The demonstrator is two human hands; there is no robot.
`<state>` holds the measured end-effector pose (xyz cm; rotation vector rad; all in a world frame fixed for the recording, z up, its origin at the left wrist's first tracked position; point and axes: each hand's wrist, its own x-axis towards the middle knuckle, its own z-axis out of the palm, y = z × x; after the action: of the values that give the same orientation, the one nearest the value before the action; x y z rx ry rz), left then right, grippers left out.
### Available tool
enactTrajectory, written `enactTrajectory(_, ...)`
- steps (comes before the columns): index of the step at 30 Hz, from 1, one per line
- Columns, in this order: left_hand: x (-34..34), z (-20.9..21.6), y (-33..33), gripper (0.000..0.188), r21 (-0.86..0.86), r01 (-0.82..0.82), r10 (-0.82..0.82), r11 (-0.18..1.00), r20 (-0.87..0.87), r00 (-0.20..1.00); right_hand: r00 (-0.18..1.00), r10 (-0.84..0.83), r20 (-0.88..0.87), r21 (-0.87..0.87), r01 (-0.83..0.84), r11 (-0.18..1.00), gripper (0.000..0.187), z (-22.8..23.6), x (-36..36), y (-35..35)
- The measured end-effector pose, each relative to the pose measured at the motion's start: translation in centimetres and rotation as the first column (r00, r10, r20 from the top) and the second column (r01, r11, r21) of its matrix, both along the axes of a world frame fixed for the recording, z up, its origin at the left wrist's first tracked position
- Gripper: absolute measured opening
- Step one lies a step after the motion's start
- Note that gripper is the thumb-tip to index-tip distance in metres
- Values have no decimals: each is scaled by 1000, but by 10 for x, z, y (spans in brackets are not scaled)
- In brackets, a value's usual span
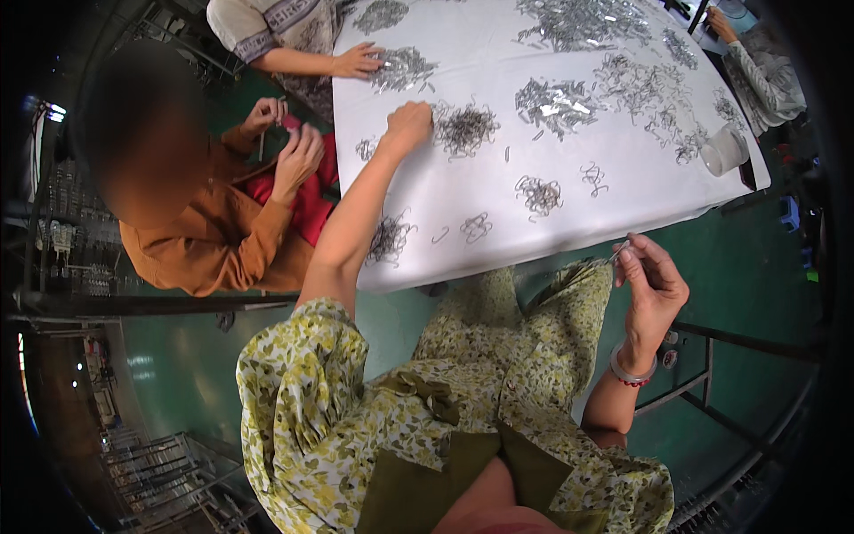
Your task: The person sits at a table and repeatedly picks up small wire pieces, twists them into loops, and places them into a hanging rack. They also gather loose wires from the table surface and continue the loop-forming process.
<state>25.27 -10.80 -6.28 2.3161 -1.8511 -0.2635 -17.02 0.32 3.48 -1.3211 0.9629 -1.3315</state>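
Note:
My left arm reaches over the white-covered table [471,196]. My left hand [411,125] is closed at the left edge of a dark pile of bent wire hooks [467,130]; what its fingertips hold, if anything, is hidden. My right hand [654,278] is off the table's near edge, above my lap. Its thumb and fingers pinch a thin metal wire piece [619,252], too small to make out fully. Smaller heaps of wire hooks [539,197] lie nearer to me, with another heap of hooks [389,238] beside my left forearm.
Shiny flat metal pieces [558,107] are heaped farther back. A clear plastic tub [725,149] stands near the right corner. At left, a person in an orange top [222,240] handles something small and red. Other people's hands [358,60] are at the far side. Metal framing [707,374] stands at right.

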Motion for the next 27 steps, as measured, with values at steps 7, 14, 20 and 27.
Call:
enactTrajectory(7,3,24,-1,19,-59,73,-71,996,40,997,999,-34,-30,-98,31,995,20,0,-3,13)
enactTrajectory(14,29,-2,13,20,-153,350,-357,924,-22,934,999,38,-24,-107,-40,993,20,-11,-2,6)
enactTrajectory(20,24,11,52,17,-6,332,-332,943,-45,942,1000,25,-7,-131,-25,991,19,-9,-1,10)
enactTrajectory(27,-5,20,172,14,37,-186,188,982,-63,980,995,95,29,-165,-89,982,19,-14,2,11)
